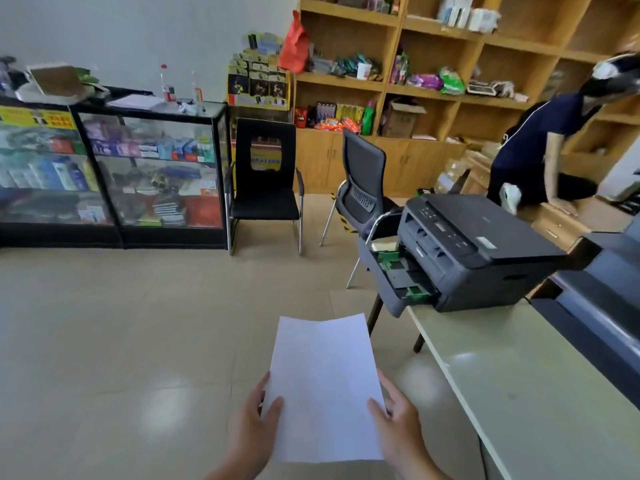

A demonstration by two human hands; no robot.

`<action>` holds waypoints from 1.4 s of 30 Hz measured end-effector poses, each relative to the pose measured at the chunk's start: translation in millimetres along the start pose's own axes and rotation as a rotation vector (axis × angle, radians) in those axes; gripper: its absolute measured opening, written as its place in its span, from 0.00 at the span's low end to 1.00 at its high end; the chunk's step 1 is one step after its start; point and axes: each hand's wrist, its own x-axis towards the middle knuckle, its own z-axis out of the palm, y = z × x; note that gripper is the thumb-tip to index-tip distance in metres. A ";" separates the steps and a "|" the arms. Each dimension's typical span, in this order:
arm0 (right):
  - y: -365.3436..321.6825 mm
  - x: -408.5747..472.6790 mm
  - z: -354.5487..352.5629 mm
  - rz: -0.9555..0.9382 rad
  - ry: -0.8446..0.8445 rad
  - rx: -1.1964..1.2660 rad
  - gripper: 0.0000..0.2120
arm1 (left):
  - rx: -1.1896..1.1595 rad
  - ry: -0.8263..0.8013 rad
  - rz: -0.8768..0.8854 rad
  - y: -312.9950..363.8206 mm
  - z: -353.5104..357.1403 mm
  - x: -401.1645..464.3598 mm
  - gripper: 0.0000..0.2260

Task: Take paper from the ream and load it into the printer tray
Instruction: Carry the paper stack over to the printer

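White paper (323,382) is held flat in front of me over the floor, low in the view. My left hand (254,427) grips its left edge and my right hand (398,424) grips its right edge. The black printer (478,251) sits on the pale table (519,368) to the upper right. Its paper tray (391,271) is pulled out toward the left, past the table's end, showing green guides inside. The tray lies well beyond the paper's far edge. No ream is in view.
A grey office chair (363,188) stands just behind the tray and a black chair (265,181) further left. A glass display counter (114,168) lines the left wall. Wooden shelves (450,81) fill the back. A person (540,150) in dark clothes leans on a desk at right.
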 end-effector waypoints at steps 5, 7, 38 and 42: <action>-49.8 103.8 30.4 0.033 0.053 0.019 0.23 | -0.007 -0.064 -0.005 40.3 -4.3 125.0 0.23; -69.1 138.2 41.0 0.031 0.072 0.020 0.23 | 0.013 -0.071 0.010 55.4 -3.3 169.5 0.24; -121.5 431.5 66.2 0.436 0.980 0.458 0.23 | 0.526 -1.000 0.226 194.6 186.5 599.1 0.21; -119.2 429.3 67.5 0.454 1.100 0.470 0.21 | 0.538 -1.063 0.225 202.3 206.7 600.8 0.20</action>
